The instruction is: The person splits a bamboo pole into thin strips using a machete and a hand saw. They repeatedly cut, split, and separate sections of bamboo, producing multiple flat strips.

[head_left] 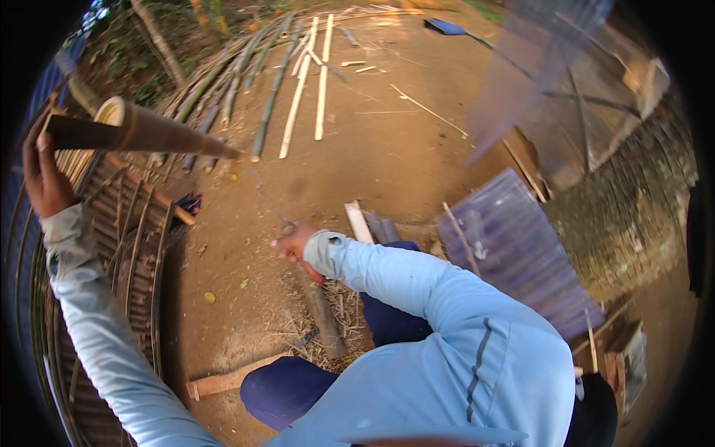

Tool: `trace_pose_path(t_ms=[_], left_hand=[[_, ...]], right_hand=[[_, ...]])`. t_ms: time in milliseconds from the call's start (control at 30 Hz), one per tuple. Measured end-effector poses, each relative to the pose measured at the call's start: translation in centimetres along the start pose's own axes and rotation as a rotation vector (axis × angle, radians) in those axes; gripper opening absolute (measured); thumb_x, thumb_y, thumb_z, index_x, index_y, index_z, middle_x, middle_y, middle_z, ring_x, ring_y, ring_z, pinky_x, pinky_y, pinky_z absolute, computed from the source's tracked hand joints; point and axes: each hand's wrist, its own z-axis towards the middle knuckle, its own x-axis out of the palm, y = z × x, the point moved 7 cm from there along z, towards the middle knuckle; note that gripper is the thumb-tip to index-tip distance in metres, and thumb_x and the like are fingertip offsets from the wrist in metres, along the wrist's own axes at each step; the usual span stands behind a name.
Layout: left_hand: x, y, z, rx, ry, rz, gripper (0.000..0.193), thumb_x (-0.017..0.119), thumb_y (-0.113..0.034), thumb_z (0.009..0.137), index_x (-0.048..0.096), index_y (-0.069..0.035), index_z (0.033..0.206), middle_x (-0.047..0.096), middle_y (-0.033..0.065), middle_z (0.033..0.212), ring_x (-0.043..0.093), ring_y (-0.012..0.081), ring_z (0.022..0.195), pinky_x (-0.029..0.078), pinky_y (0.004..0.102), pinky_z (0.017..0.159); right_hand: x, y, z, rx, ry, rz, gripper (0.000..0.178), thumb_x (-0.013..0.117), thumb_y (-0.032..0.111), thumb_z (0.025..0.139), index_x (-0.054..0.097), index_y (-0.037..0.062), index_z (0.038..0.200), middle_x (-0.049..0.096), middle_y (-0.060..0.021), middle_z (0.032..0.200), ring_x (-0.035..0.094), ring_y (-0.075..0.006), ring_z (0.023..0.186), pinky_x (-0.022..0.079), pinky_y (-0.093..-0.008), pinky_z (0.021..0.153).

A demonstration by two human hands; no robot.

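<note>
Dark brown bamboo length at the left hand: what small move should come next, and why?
Probably steady the dark brown bamboo length with the left hand first: that hand touches only its near end, while the right hand grips a red-handled tool whose thin grey blade points forward.

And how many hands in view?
2: the left hand at far left, holding the near end of a dark bamboo piece; the right hand near centre, gripping a red-handled tool.

Brown earth ground (357, 164), littered.
Poles (273, 97) lie toward the far left corner, pale strips (322, 89) beside them; a thin stick (428, 110) farther right; shavings (353, 316) toward the near edge.
</note>
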Motion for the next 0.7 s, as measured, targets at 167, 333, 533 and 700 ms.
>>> trace_pose_path(t_ms=[167, 333, 533, 700], left_hand=[[0.8, -1.8, 0.3, 0.059, 0.028, 0.121, 0.035, 0.05, -0.019, 0.105, 0.06, 0.002, 0.132, 0.062, 0.014, 0.131, 0.058, 0.0202, 0.121, 0.043, 0.0327, 0.105], [0.1, -0.9, 0.0, -0.02, -0.123, -0.219, 0.032, 0.068, -0.023, 0.096, 0.064, -0.001, 0.118, 0.071, 0.009, 0.099, 0.066, 0.0149, 0.089, 0.052, 0.0275, 0.081], [-0.8, 0.0, 1.3, -0.055, 0.018, -0.343, 0.012, 0.064, -0.017, 0.099, 0.059, -0.007, 0.104, 0.062, -0.0029, 0.089, 0.054, 0.0052, 0.083, 0.043, 0.0226, 0.077], [0.2, 0.7, 1.6, 0.003, -0.076, -0.259, 0.016, 0.056, -0.021, 0.102, 0.053, -0.007, 0.11, 0.056, -0.0009, 0.093, 0.049, 0.0069, 0.087, 0.041, 0.0232, 0.081]], right_hand=[[-1.3, -0.1, -0.3, 0.021, 0.022, -0.031, 0.057, 0.084, 0.033, 0.077, 0.06, -0.0035, 0.114, 0.068, -0.0083, 0.075, 0.057, -0.0156, 0.056, 0.044, -0.0316, 0.045], [-1.6, 1.1, -1.8, 0.023, -0.007, 0.028, 0.042, 0.084, 0.026, 0.078, 0.059, -0.0002, 0.1, 0.066, -0.01, 0.07, 0.056, -0.0138, 0.051, 0.042, -0.031, 0.041], [0.5, 0.8, -2.0, 0.058, 0.083, 0.017, 0.068, 0.077, 0.021, 0.085, 0.043, -0.0046, 0.137, 0.067, -0.0111, 0.078, 0.055, -0.0141, 0.053, 0.043, -0.0292, 0.046], [0.8, 2.6, -3.7, 0.055, 0.084, 0.002, 0.065, 0.075, 0.02, 0.086, 0.042, -0.0046, 0.137, 0.066, -0.0092, 0.079, 0.053, -0.0131, 0.053, 0.042, -0.0288, 0.046]])
